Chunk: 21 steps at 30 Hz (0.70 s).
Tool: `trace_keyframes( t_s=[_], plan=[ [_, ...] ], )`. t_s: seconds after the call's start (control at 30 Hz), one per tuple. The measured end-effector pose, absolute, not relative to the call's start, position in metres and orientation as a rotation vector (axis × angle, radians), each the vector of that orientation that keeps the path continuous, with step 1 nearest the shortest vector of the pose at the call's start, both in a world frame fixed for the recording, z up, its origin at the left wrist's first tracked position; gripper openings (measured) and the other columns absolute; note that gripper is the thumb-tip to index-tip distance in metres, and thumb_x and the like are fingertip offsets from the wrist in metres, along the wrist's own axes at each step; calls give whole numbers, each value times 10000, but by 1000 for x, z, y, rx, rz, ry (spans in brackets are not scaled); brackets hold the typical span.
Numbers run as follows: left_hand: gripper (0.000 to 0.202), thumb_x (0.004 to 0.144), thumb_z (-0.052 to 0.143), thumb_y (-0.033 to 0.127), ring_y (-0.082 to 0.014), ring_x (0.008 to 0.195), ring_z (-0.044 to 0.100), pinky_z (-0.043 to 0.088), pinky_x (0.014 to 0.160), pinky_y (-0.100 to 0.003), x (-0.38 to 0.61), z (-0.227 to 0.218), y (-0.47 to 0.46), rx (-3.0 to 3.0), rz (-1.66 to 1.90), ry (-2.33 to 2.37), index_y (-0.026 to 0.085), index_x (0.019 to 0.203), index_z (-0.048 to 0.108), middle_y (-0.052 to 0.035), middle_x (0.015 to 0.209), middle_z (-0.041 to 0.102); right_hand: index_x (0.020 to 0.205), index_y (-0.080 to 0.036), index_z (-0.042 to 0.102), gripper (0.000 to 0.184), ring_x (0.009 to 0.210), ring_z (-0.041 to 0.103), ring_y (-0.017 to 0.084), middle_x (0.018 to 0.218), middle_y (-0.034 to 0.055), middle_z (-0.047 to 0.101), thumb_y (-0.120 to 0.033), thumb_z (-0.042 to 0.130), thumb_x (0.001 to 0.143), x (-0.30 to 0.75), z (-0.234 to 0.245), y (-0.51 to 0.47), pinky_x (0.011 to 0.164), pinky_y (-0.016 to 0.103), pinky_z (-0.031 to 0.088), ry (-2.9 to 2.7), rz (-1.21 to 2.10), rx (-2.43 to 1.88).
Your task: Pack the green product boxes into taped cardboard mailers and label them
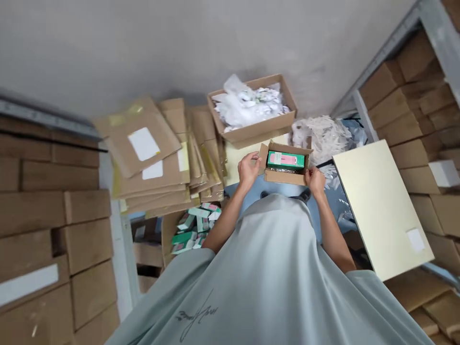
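Note:
A small open cardboard box (285,178) is held out in front of my body with its flaps up. Inside it lies a green carton with a pink picture (286,160), and some clear plastic wrap shows beneath the carton. My left hand (248,170) grips the box's left flap with fingers and thumb. At the lower right corner, my right hand (316,181) is closed around the edge, its fingertips partly hidden.
Flattened cardboard (154,184) is stacked on the left, above a box of green cartons (196,225). A larger box of white plastic bags (251,108) stands behind. White scraps (328,136) and a pale board (384,211) are on the right. Shelves of boxes flank both sides.

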<state>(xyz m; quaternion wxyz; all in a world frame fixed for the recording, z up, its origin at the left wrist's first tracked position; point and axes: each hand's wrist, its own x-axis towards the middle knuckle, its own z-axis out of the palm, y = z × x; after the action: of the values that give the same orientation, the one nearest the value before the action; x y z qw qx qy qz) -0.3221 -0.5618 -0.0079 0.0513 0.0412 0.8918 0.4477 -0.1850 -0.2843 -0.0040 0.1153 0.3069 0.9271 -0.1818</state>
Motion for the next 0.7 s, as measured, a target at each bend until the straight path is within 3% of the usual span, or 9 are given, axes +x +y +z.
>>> trace_keyframes(
  t_s=[0.2, 0.53, 0.7],
  plan=[
    [269, 1001, 718, 248, -288, 1159, 830, 607, 1137, -439, -323, -20, -633, -274, 1419, 2760, 215, 1251, 813, -104, 1186, 876, 1314, -150, 773, 354, 1105, 789, 308, 1260, 206, 837, -300, 492, 1160, -278, -5, -337, 879, 338, 510, 2735, -410, 557],
    [225, 1005, 668, 235, -278, 1180, 809, 601, 1130, -441, -359, -35, -630, -518, 1360, 2776, 214, 1206, 767, -124, 1229, 835, 1306, -162, 759, 324, 1098, 783, 289, 1302, 178, 832, -313, 498, 1185, -355, -3, -336, 853, 317, 473, 2657, -444, 256],
    [332, 1011, 731, 293, -315, 1355, 706, 533, 1228, -457, -378, -9, -615, -464, 1289, 3007, 204, 1331, 728, -164, 1381, 765, 1254, -171, 775, 400, 1039, 782, 295, 1228, 160, 841, -402, 452, 1203, -397, 29, -318, 894, 335, 506, 2794, -632, 59]
  ],
)
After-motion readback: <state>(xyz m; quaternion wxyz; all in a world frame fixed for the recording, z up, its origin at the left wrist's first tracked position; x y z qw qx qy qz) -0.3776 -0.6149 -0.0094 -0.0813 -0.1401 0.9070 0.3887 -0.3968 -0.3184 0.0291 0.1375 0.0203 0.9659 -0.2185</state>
